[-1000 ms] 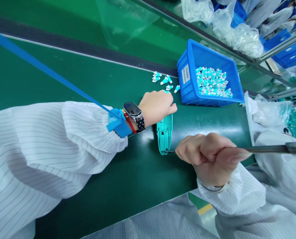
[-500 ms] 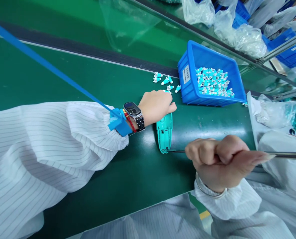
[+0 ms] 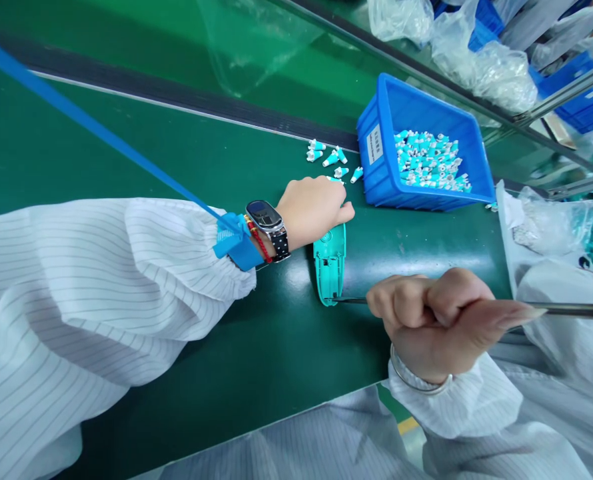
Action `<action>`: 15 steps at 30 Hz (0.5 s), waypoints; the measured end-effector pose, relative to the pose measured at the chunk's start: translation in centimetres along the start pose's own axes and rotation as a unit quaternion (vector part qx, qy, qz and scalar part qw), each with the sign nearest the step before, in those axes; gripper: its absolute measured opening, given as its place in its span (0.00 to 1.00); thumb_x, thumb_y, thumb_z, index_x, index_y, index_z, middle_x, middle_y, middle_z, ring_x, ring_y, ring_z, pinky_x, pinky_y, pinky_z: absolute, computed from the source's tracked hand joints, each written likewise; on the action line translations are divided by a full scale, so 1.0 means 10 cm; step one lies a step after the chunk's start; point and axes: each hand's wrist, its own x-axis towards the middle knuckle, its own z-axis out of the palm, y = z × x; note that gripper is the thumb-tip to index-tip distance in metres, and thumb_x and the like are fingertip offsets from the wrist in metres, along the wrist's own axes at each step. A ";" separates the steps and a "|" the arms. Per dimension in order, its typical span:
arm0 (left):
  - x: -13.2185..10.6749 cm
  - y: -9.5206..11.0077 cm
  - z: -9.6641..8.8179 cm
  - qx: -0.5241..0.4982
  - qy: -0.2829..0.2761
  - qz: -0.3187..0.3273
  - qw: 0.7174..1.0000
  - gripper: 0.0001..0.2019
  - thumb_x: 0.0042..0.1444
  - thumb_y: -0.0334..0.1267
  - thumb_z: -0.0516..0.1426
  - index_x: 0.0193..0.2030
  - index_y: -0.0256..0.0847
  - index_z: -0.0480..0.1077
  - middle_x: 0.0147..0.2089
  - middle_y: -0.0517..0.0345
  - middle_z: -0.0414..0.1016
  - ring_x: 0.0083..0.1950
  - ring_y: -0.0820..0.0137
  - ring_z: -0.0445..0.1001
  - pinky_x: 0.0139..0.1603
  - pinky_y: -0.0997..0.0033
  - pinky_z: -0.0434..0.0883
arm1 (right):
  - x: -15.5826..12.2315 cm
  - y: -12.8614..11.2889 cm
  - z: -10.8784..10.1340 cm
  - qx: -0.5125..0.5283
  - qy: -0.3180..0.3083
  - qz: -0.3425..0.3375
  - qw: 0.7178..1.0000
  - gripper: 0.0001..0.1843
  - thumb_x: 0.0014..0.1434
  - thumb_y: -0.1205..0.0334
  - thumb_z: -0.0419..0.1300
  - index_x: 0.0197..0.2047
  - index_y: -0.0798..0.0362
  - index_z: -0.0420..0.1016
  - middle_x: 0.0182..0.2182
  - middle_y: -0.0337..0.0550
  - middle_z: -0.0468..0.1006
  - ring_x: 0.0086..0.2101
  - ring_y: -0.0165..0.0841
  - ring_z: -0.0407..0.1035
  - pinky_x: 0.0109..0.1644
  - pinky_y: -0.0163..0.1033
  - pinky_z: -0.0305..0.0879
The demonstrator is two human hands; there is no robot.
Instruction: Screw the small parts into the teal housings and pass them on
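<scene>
A teal plastic housing half [image 3: 330,270], its ribbed inner side up, lies on the green bench. My left hand [image 3: 312,208] is closed over its far end, thumb to the right; most of the fingers are hidden beneath the hand. My right hand [image 3: 434,320] is wrapped round a long, thin metal tool [image 3: 571,309] held nearly level. The tool's narrow dark tip reaches the near end of the housing, by a small dark part there. Whether it touches that part I cannot tell.
Beyond my left hand lie several small white-and-teal parts [image 3: 332,157]. A blue bin [image 3: 376,180] full of similar parts stands at the back right. Plastic bags [image 3: 551,223] lie farther right. A blue strap [image 3: 106,137] runs from my left wrist to the upper left.
The tool tip and my right hand have shifted very slightly left. The left hand keeps its hold on the housing; the whole view has moved a little.
</scene>
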 end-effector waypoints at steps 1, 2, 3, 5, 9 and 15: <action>0.00 0.00 0.00 0.000 0.000 0.002 1.000 0.21 0.58 0.47 0.44 0.39 0.36 0.74 0.37 0.48 0.74 0.42 0.60 0.72 0.40 0.66 0.63 | 0.00 0.01 0.00 -0.004 -0.001 -0.003 1.000 0.28 0.63 0.48 0.49 0.20 0.52 0.42 0.13 0.30 0.39 0.13 0.23 0.34 0.17 0.31 0.35; 0.00 0.00 0.00 0.001 0.000 0.003 1.000 0.21 0.58 0.47 0.44 0.39 0.37 0.74 0.37 0.48 0.74 0.42 0.60 0.72 0.39 0.66 0.63 | -0.01 0.01 0.00 -0.008 -0.007 -0.006 1.000 0.27 0.63 0.48 0.49 0.20 0.52 0.42 0.13 0.30 0.40 0.13 0.23 0.34 0.17 0.31 0.36; 0.00 -0.01 0.00 0.001 0.000 0.004 1.000 0.21 0.59 0.47 0.44 0.39 0.37 0.74 0.37 0.48 0.74 0.42 0.60 0.72 0.39 0.66 0.63 | -0.02 0.02 0.01 -0.010 -0.018 -0.013 1.000 0.27 0.64 0.48 0.48 0.20 0.52 0.42 0.14 0.30 0.40 0.13 0.23 0.35 0.17 0.31 0.36; 0.00 -0.01 0.00 0.000 -0.001 0.003 1.000 0.21 0.59 0.47 0.44 0.39 0.37 0.74 0.37 0.48 0.74 0.42 0.60 0.72 0.40 0.66 0.63 | -0.06 0.04 0.02 -0.020 -0.038 -0.039 0.998 0.26 0.65 0.49 0.46 0.21 0.52 0.42 0.14 0.31 0.41 0.13 0.23 0.37 0.17 0.31 0.37; 0.00 0.00 -0.01 -0.004 -0.010 -0.008 1.000 0.21 0.59 0.47 0.44 0.42 0.37 0.73 0.37 0.49 0.74 0.44 0.59 0.71 0.42 0.66 0.63 | -0.11 0.07 0.02 -0.054 -0.029 -0.084 0.995 0.27 0.65 0.49 0.46 0.20 0.53 0.40 0.14 0.32 0.42 0.13 0.23 0.40 0.18 0.32 0.39; 0.01 0.00 0.00 -0.001 0.005 -0.008 1.000 0.21 0.58 0.47 0.44 0.41 0.37 0.73 0.36 0.49 0.74 0.43 0.59 0.71 0.42 0.65 0.63 | 0.02 0.09 -0.07 0.014 -0.013 -0.006 1.000 0.26 0.64 0.49 0.49 0.21 0.52 0.43 0.14 0.30 0.39 0.13 0.22 0.36 0.16 0.31 0.37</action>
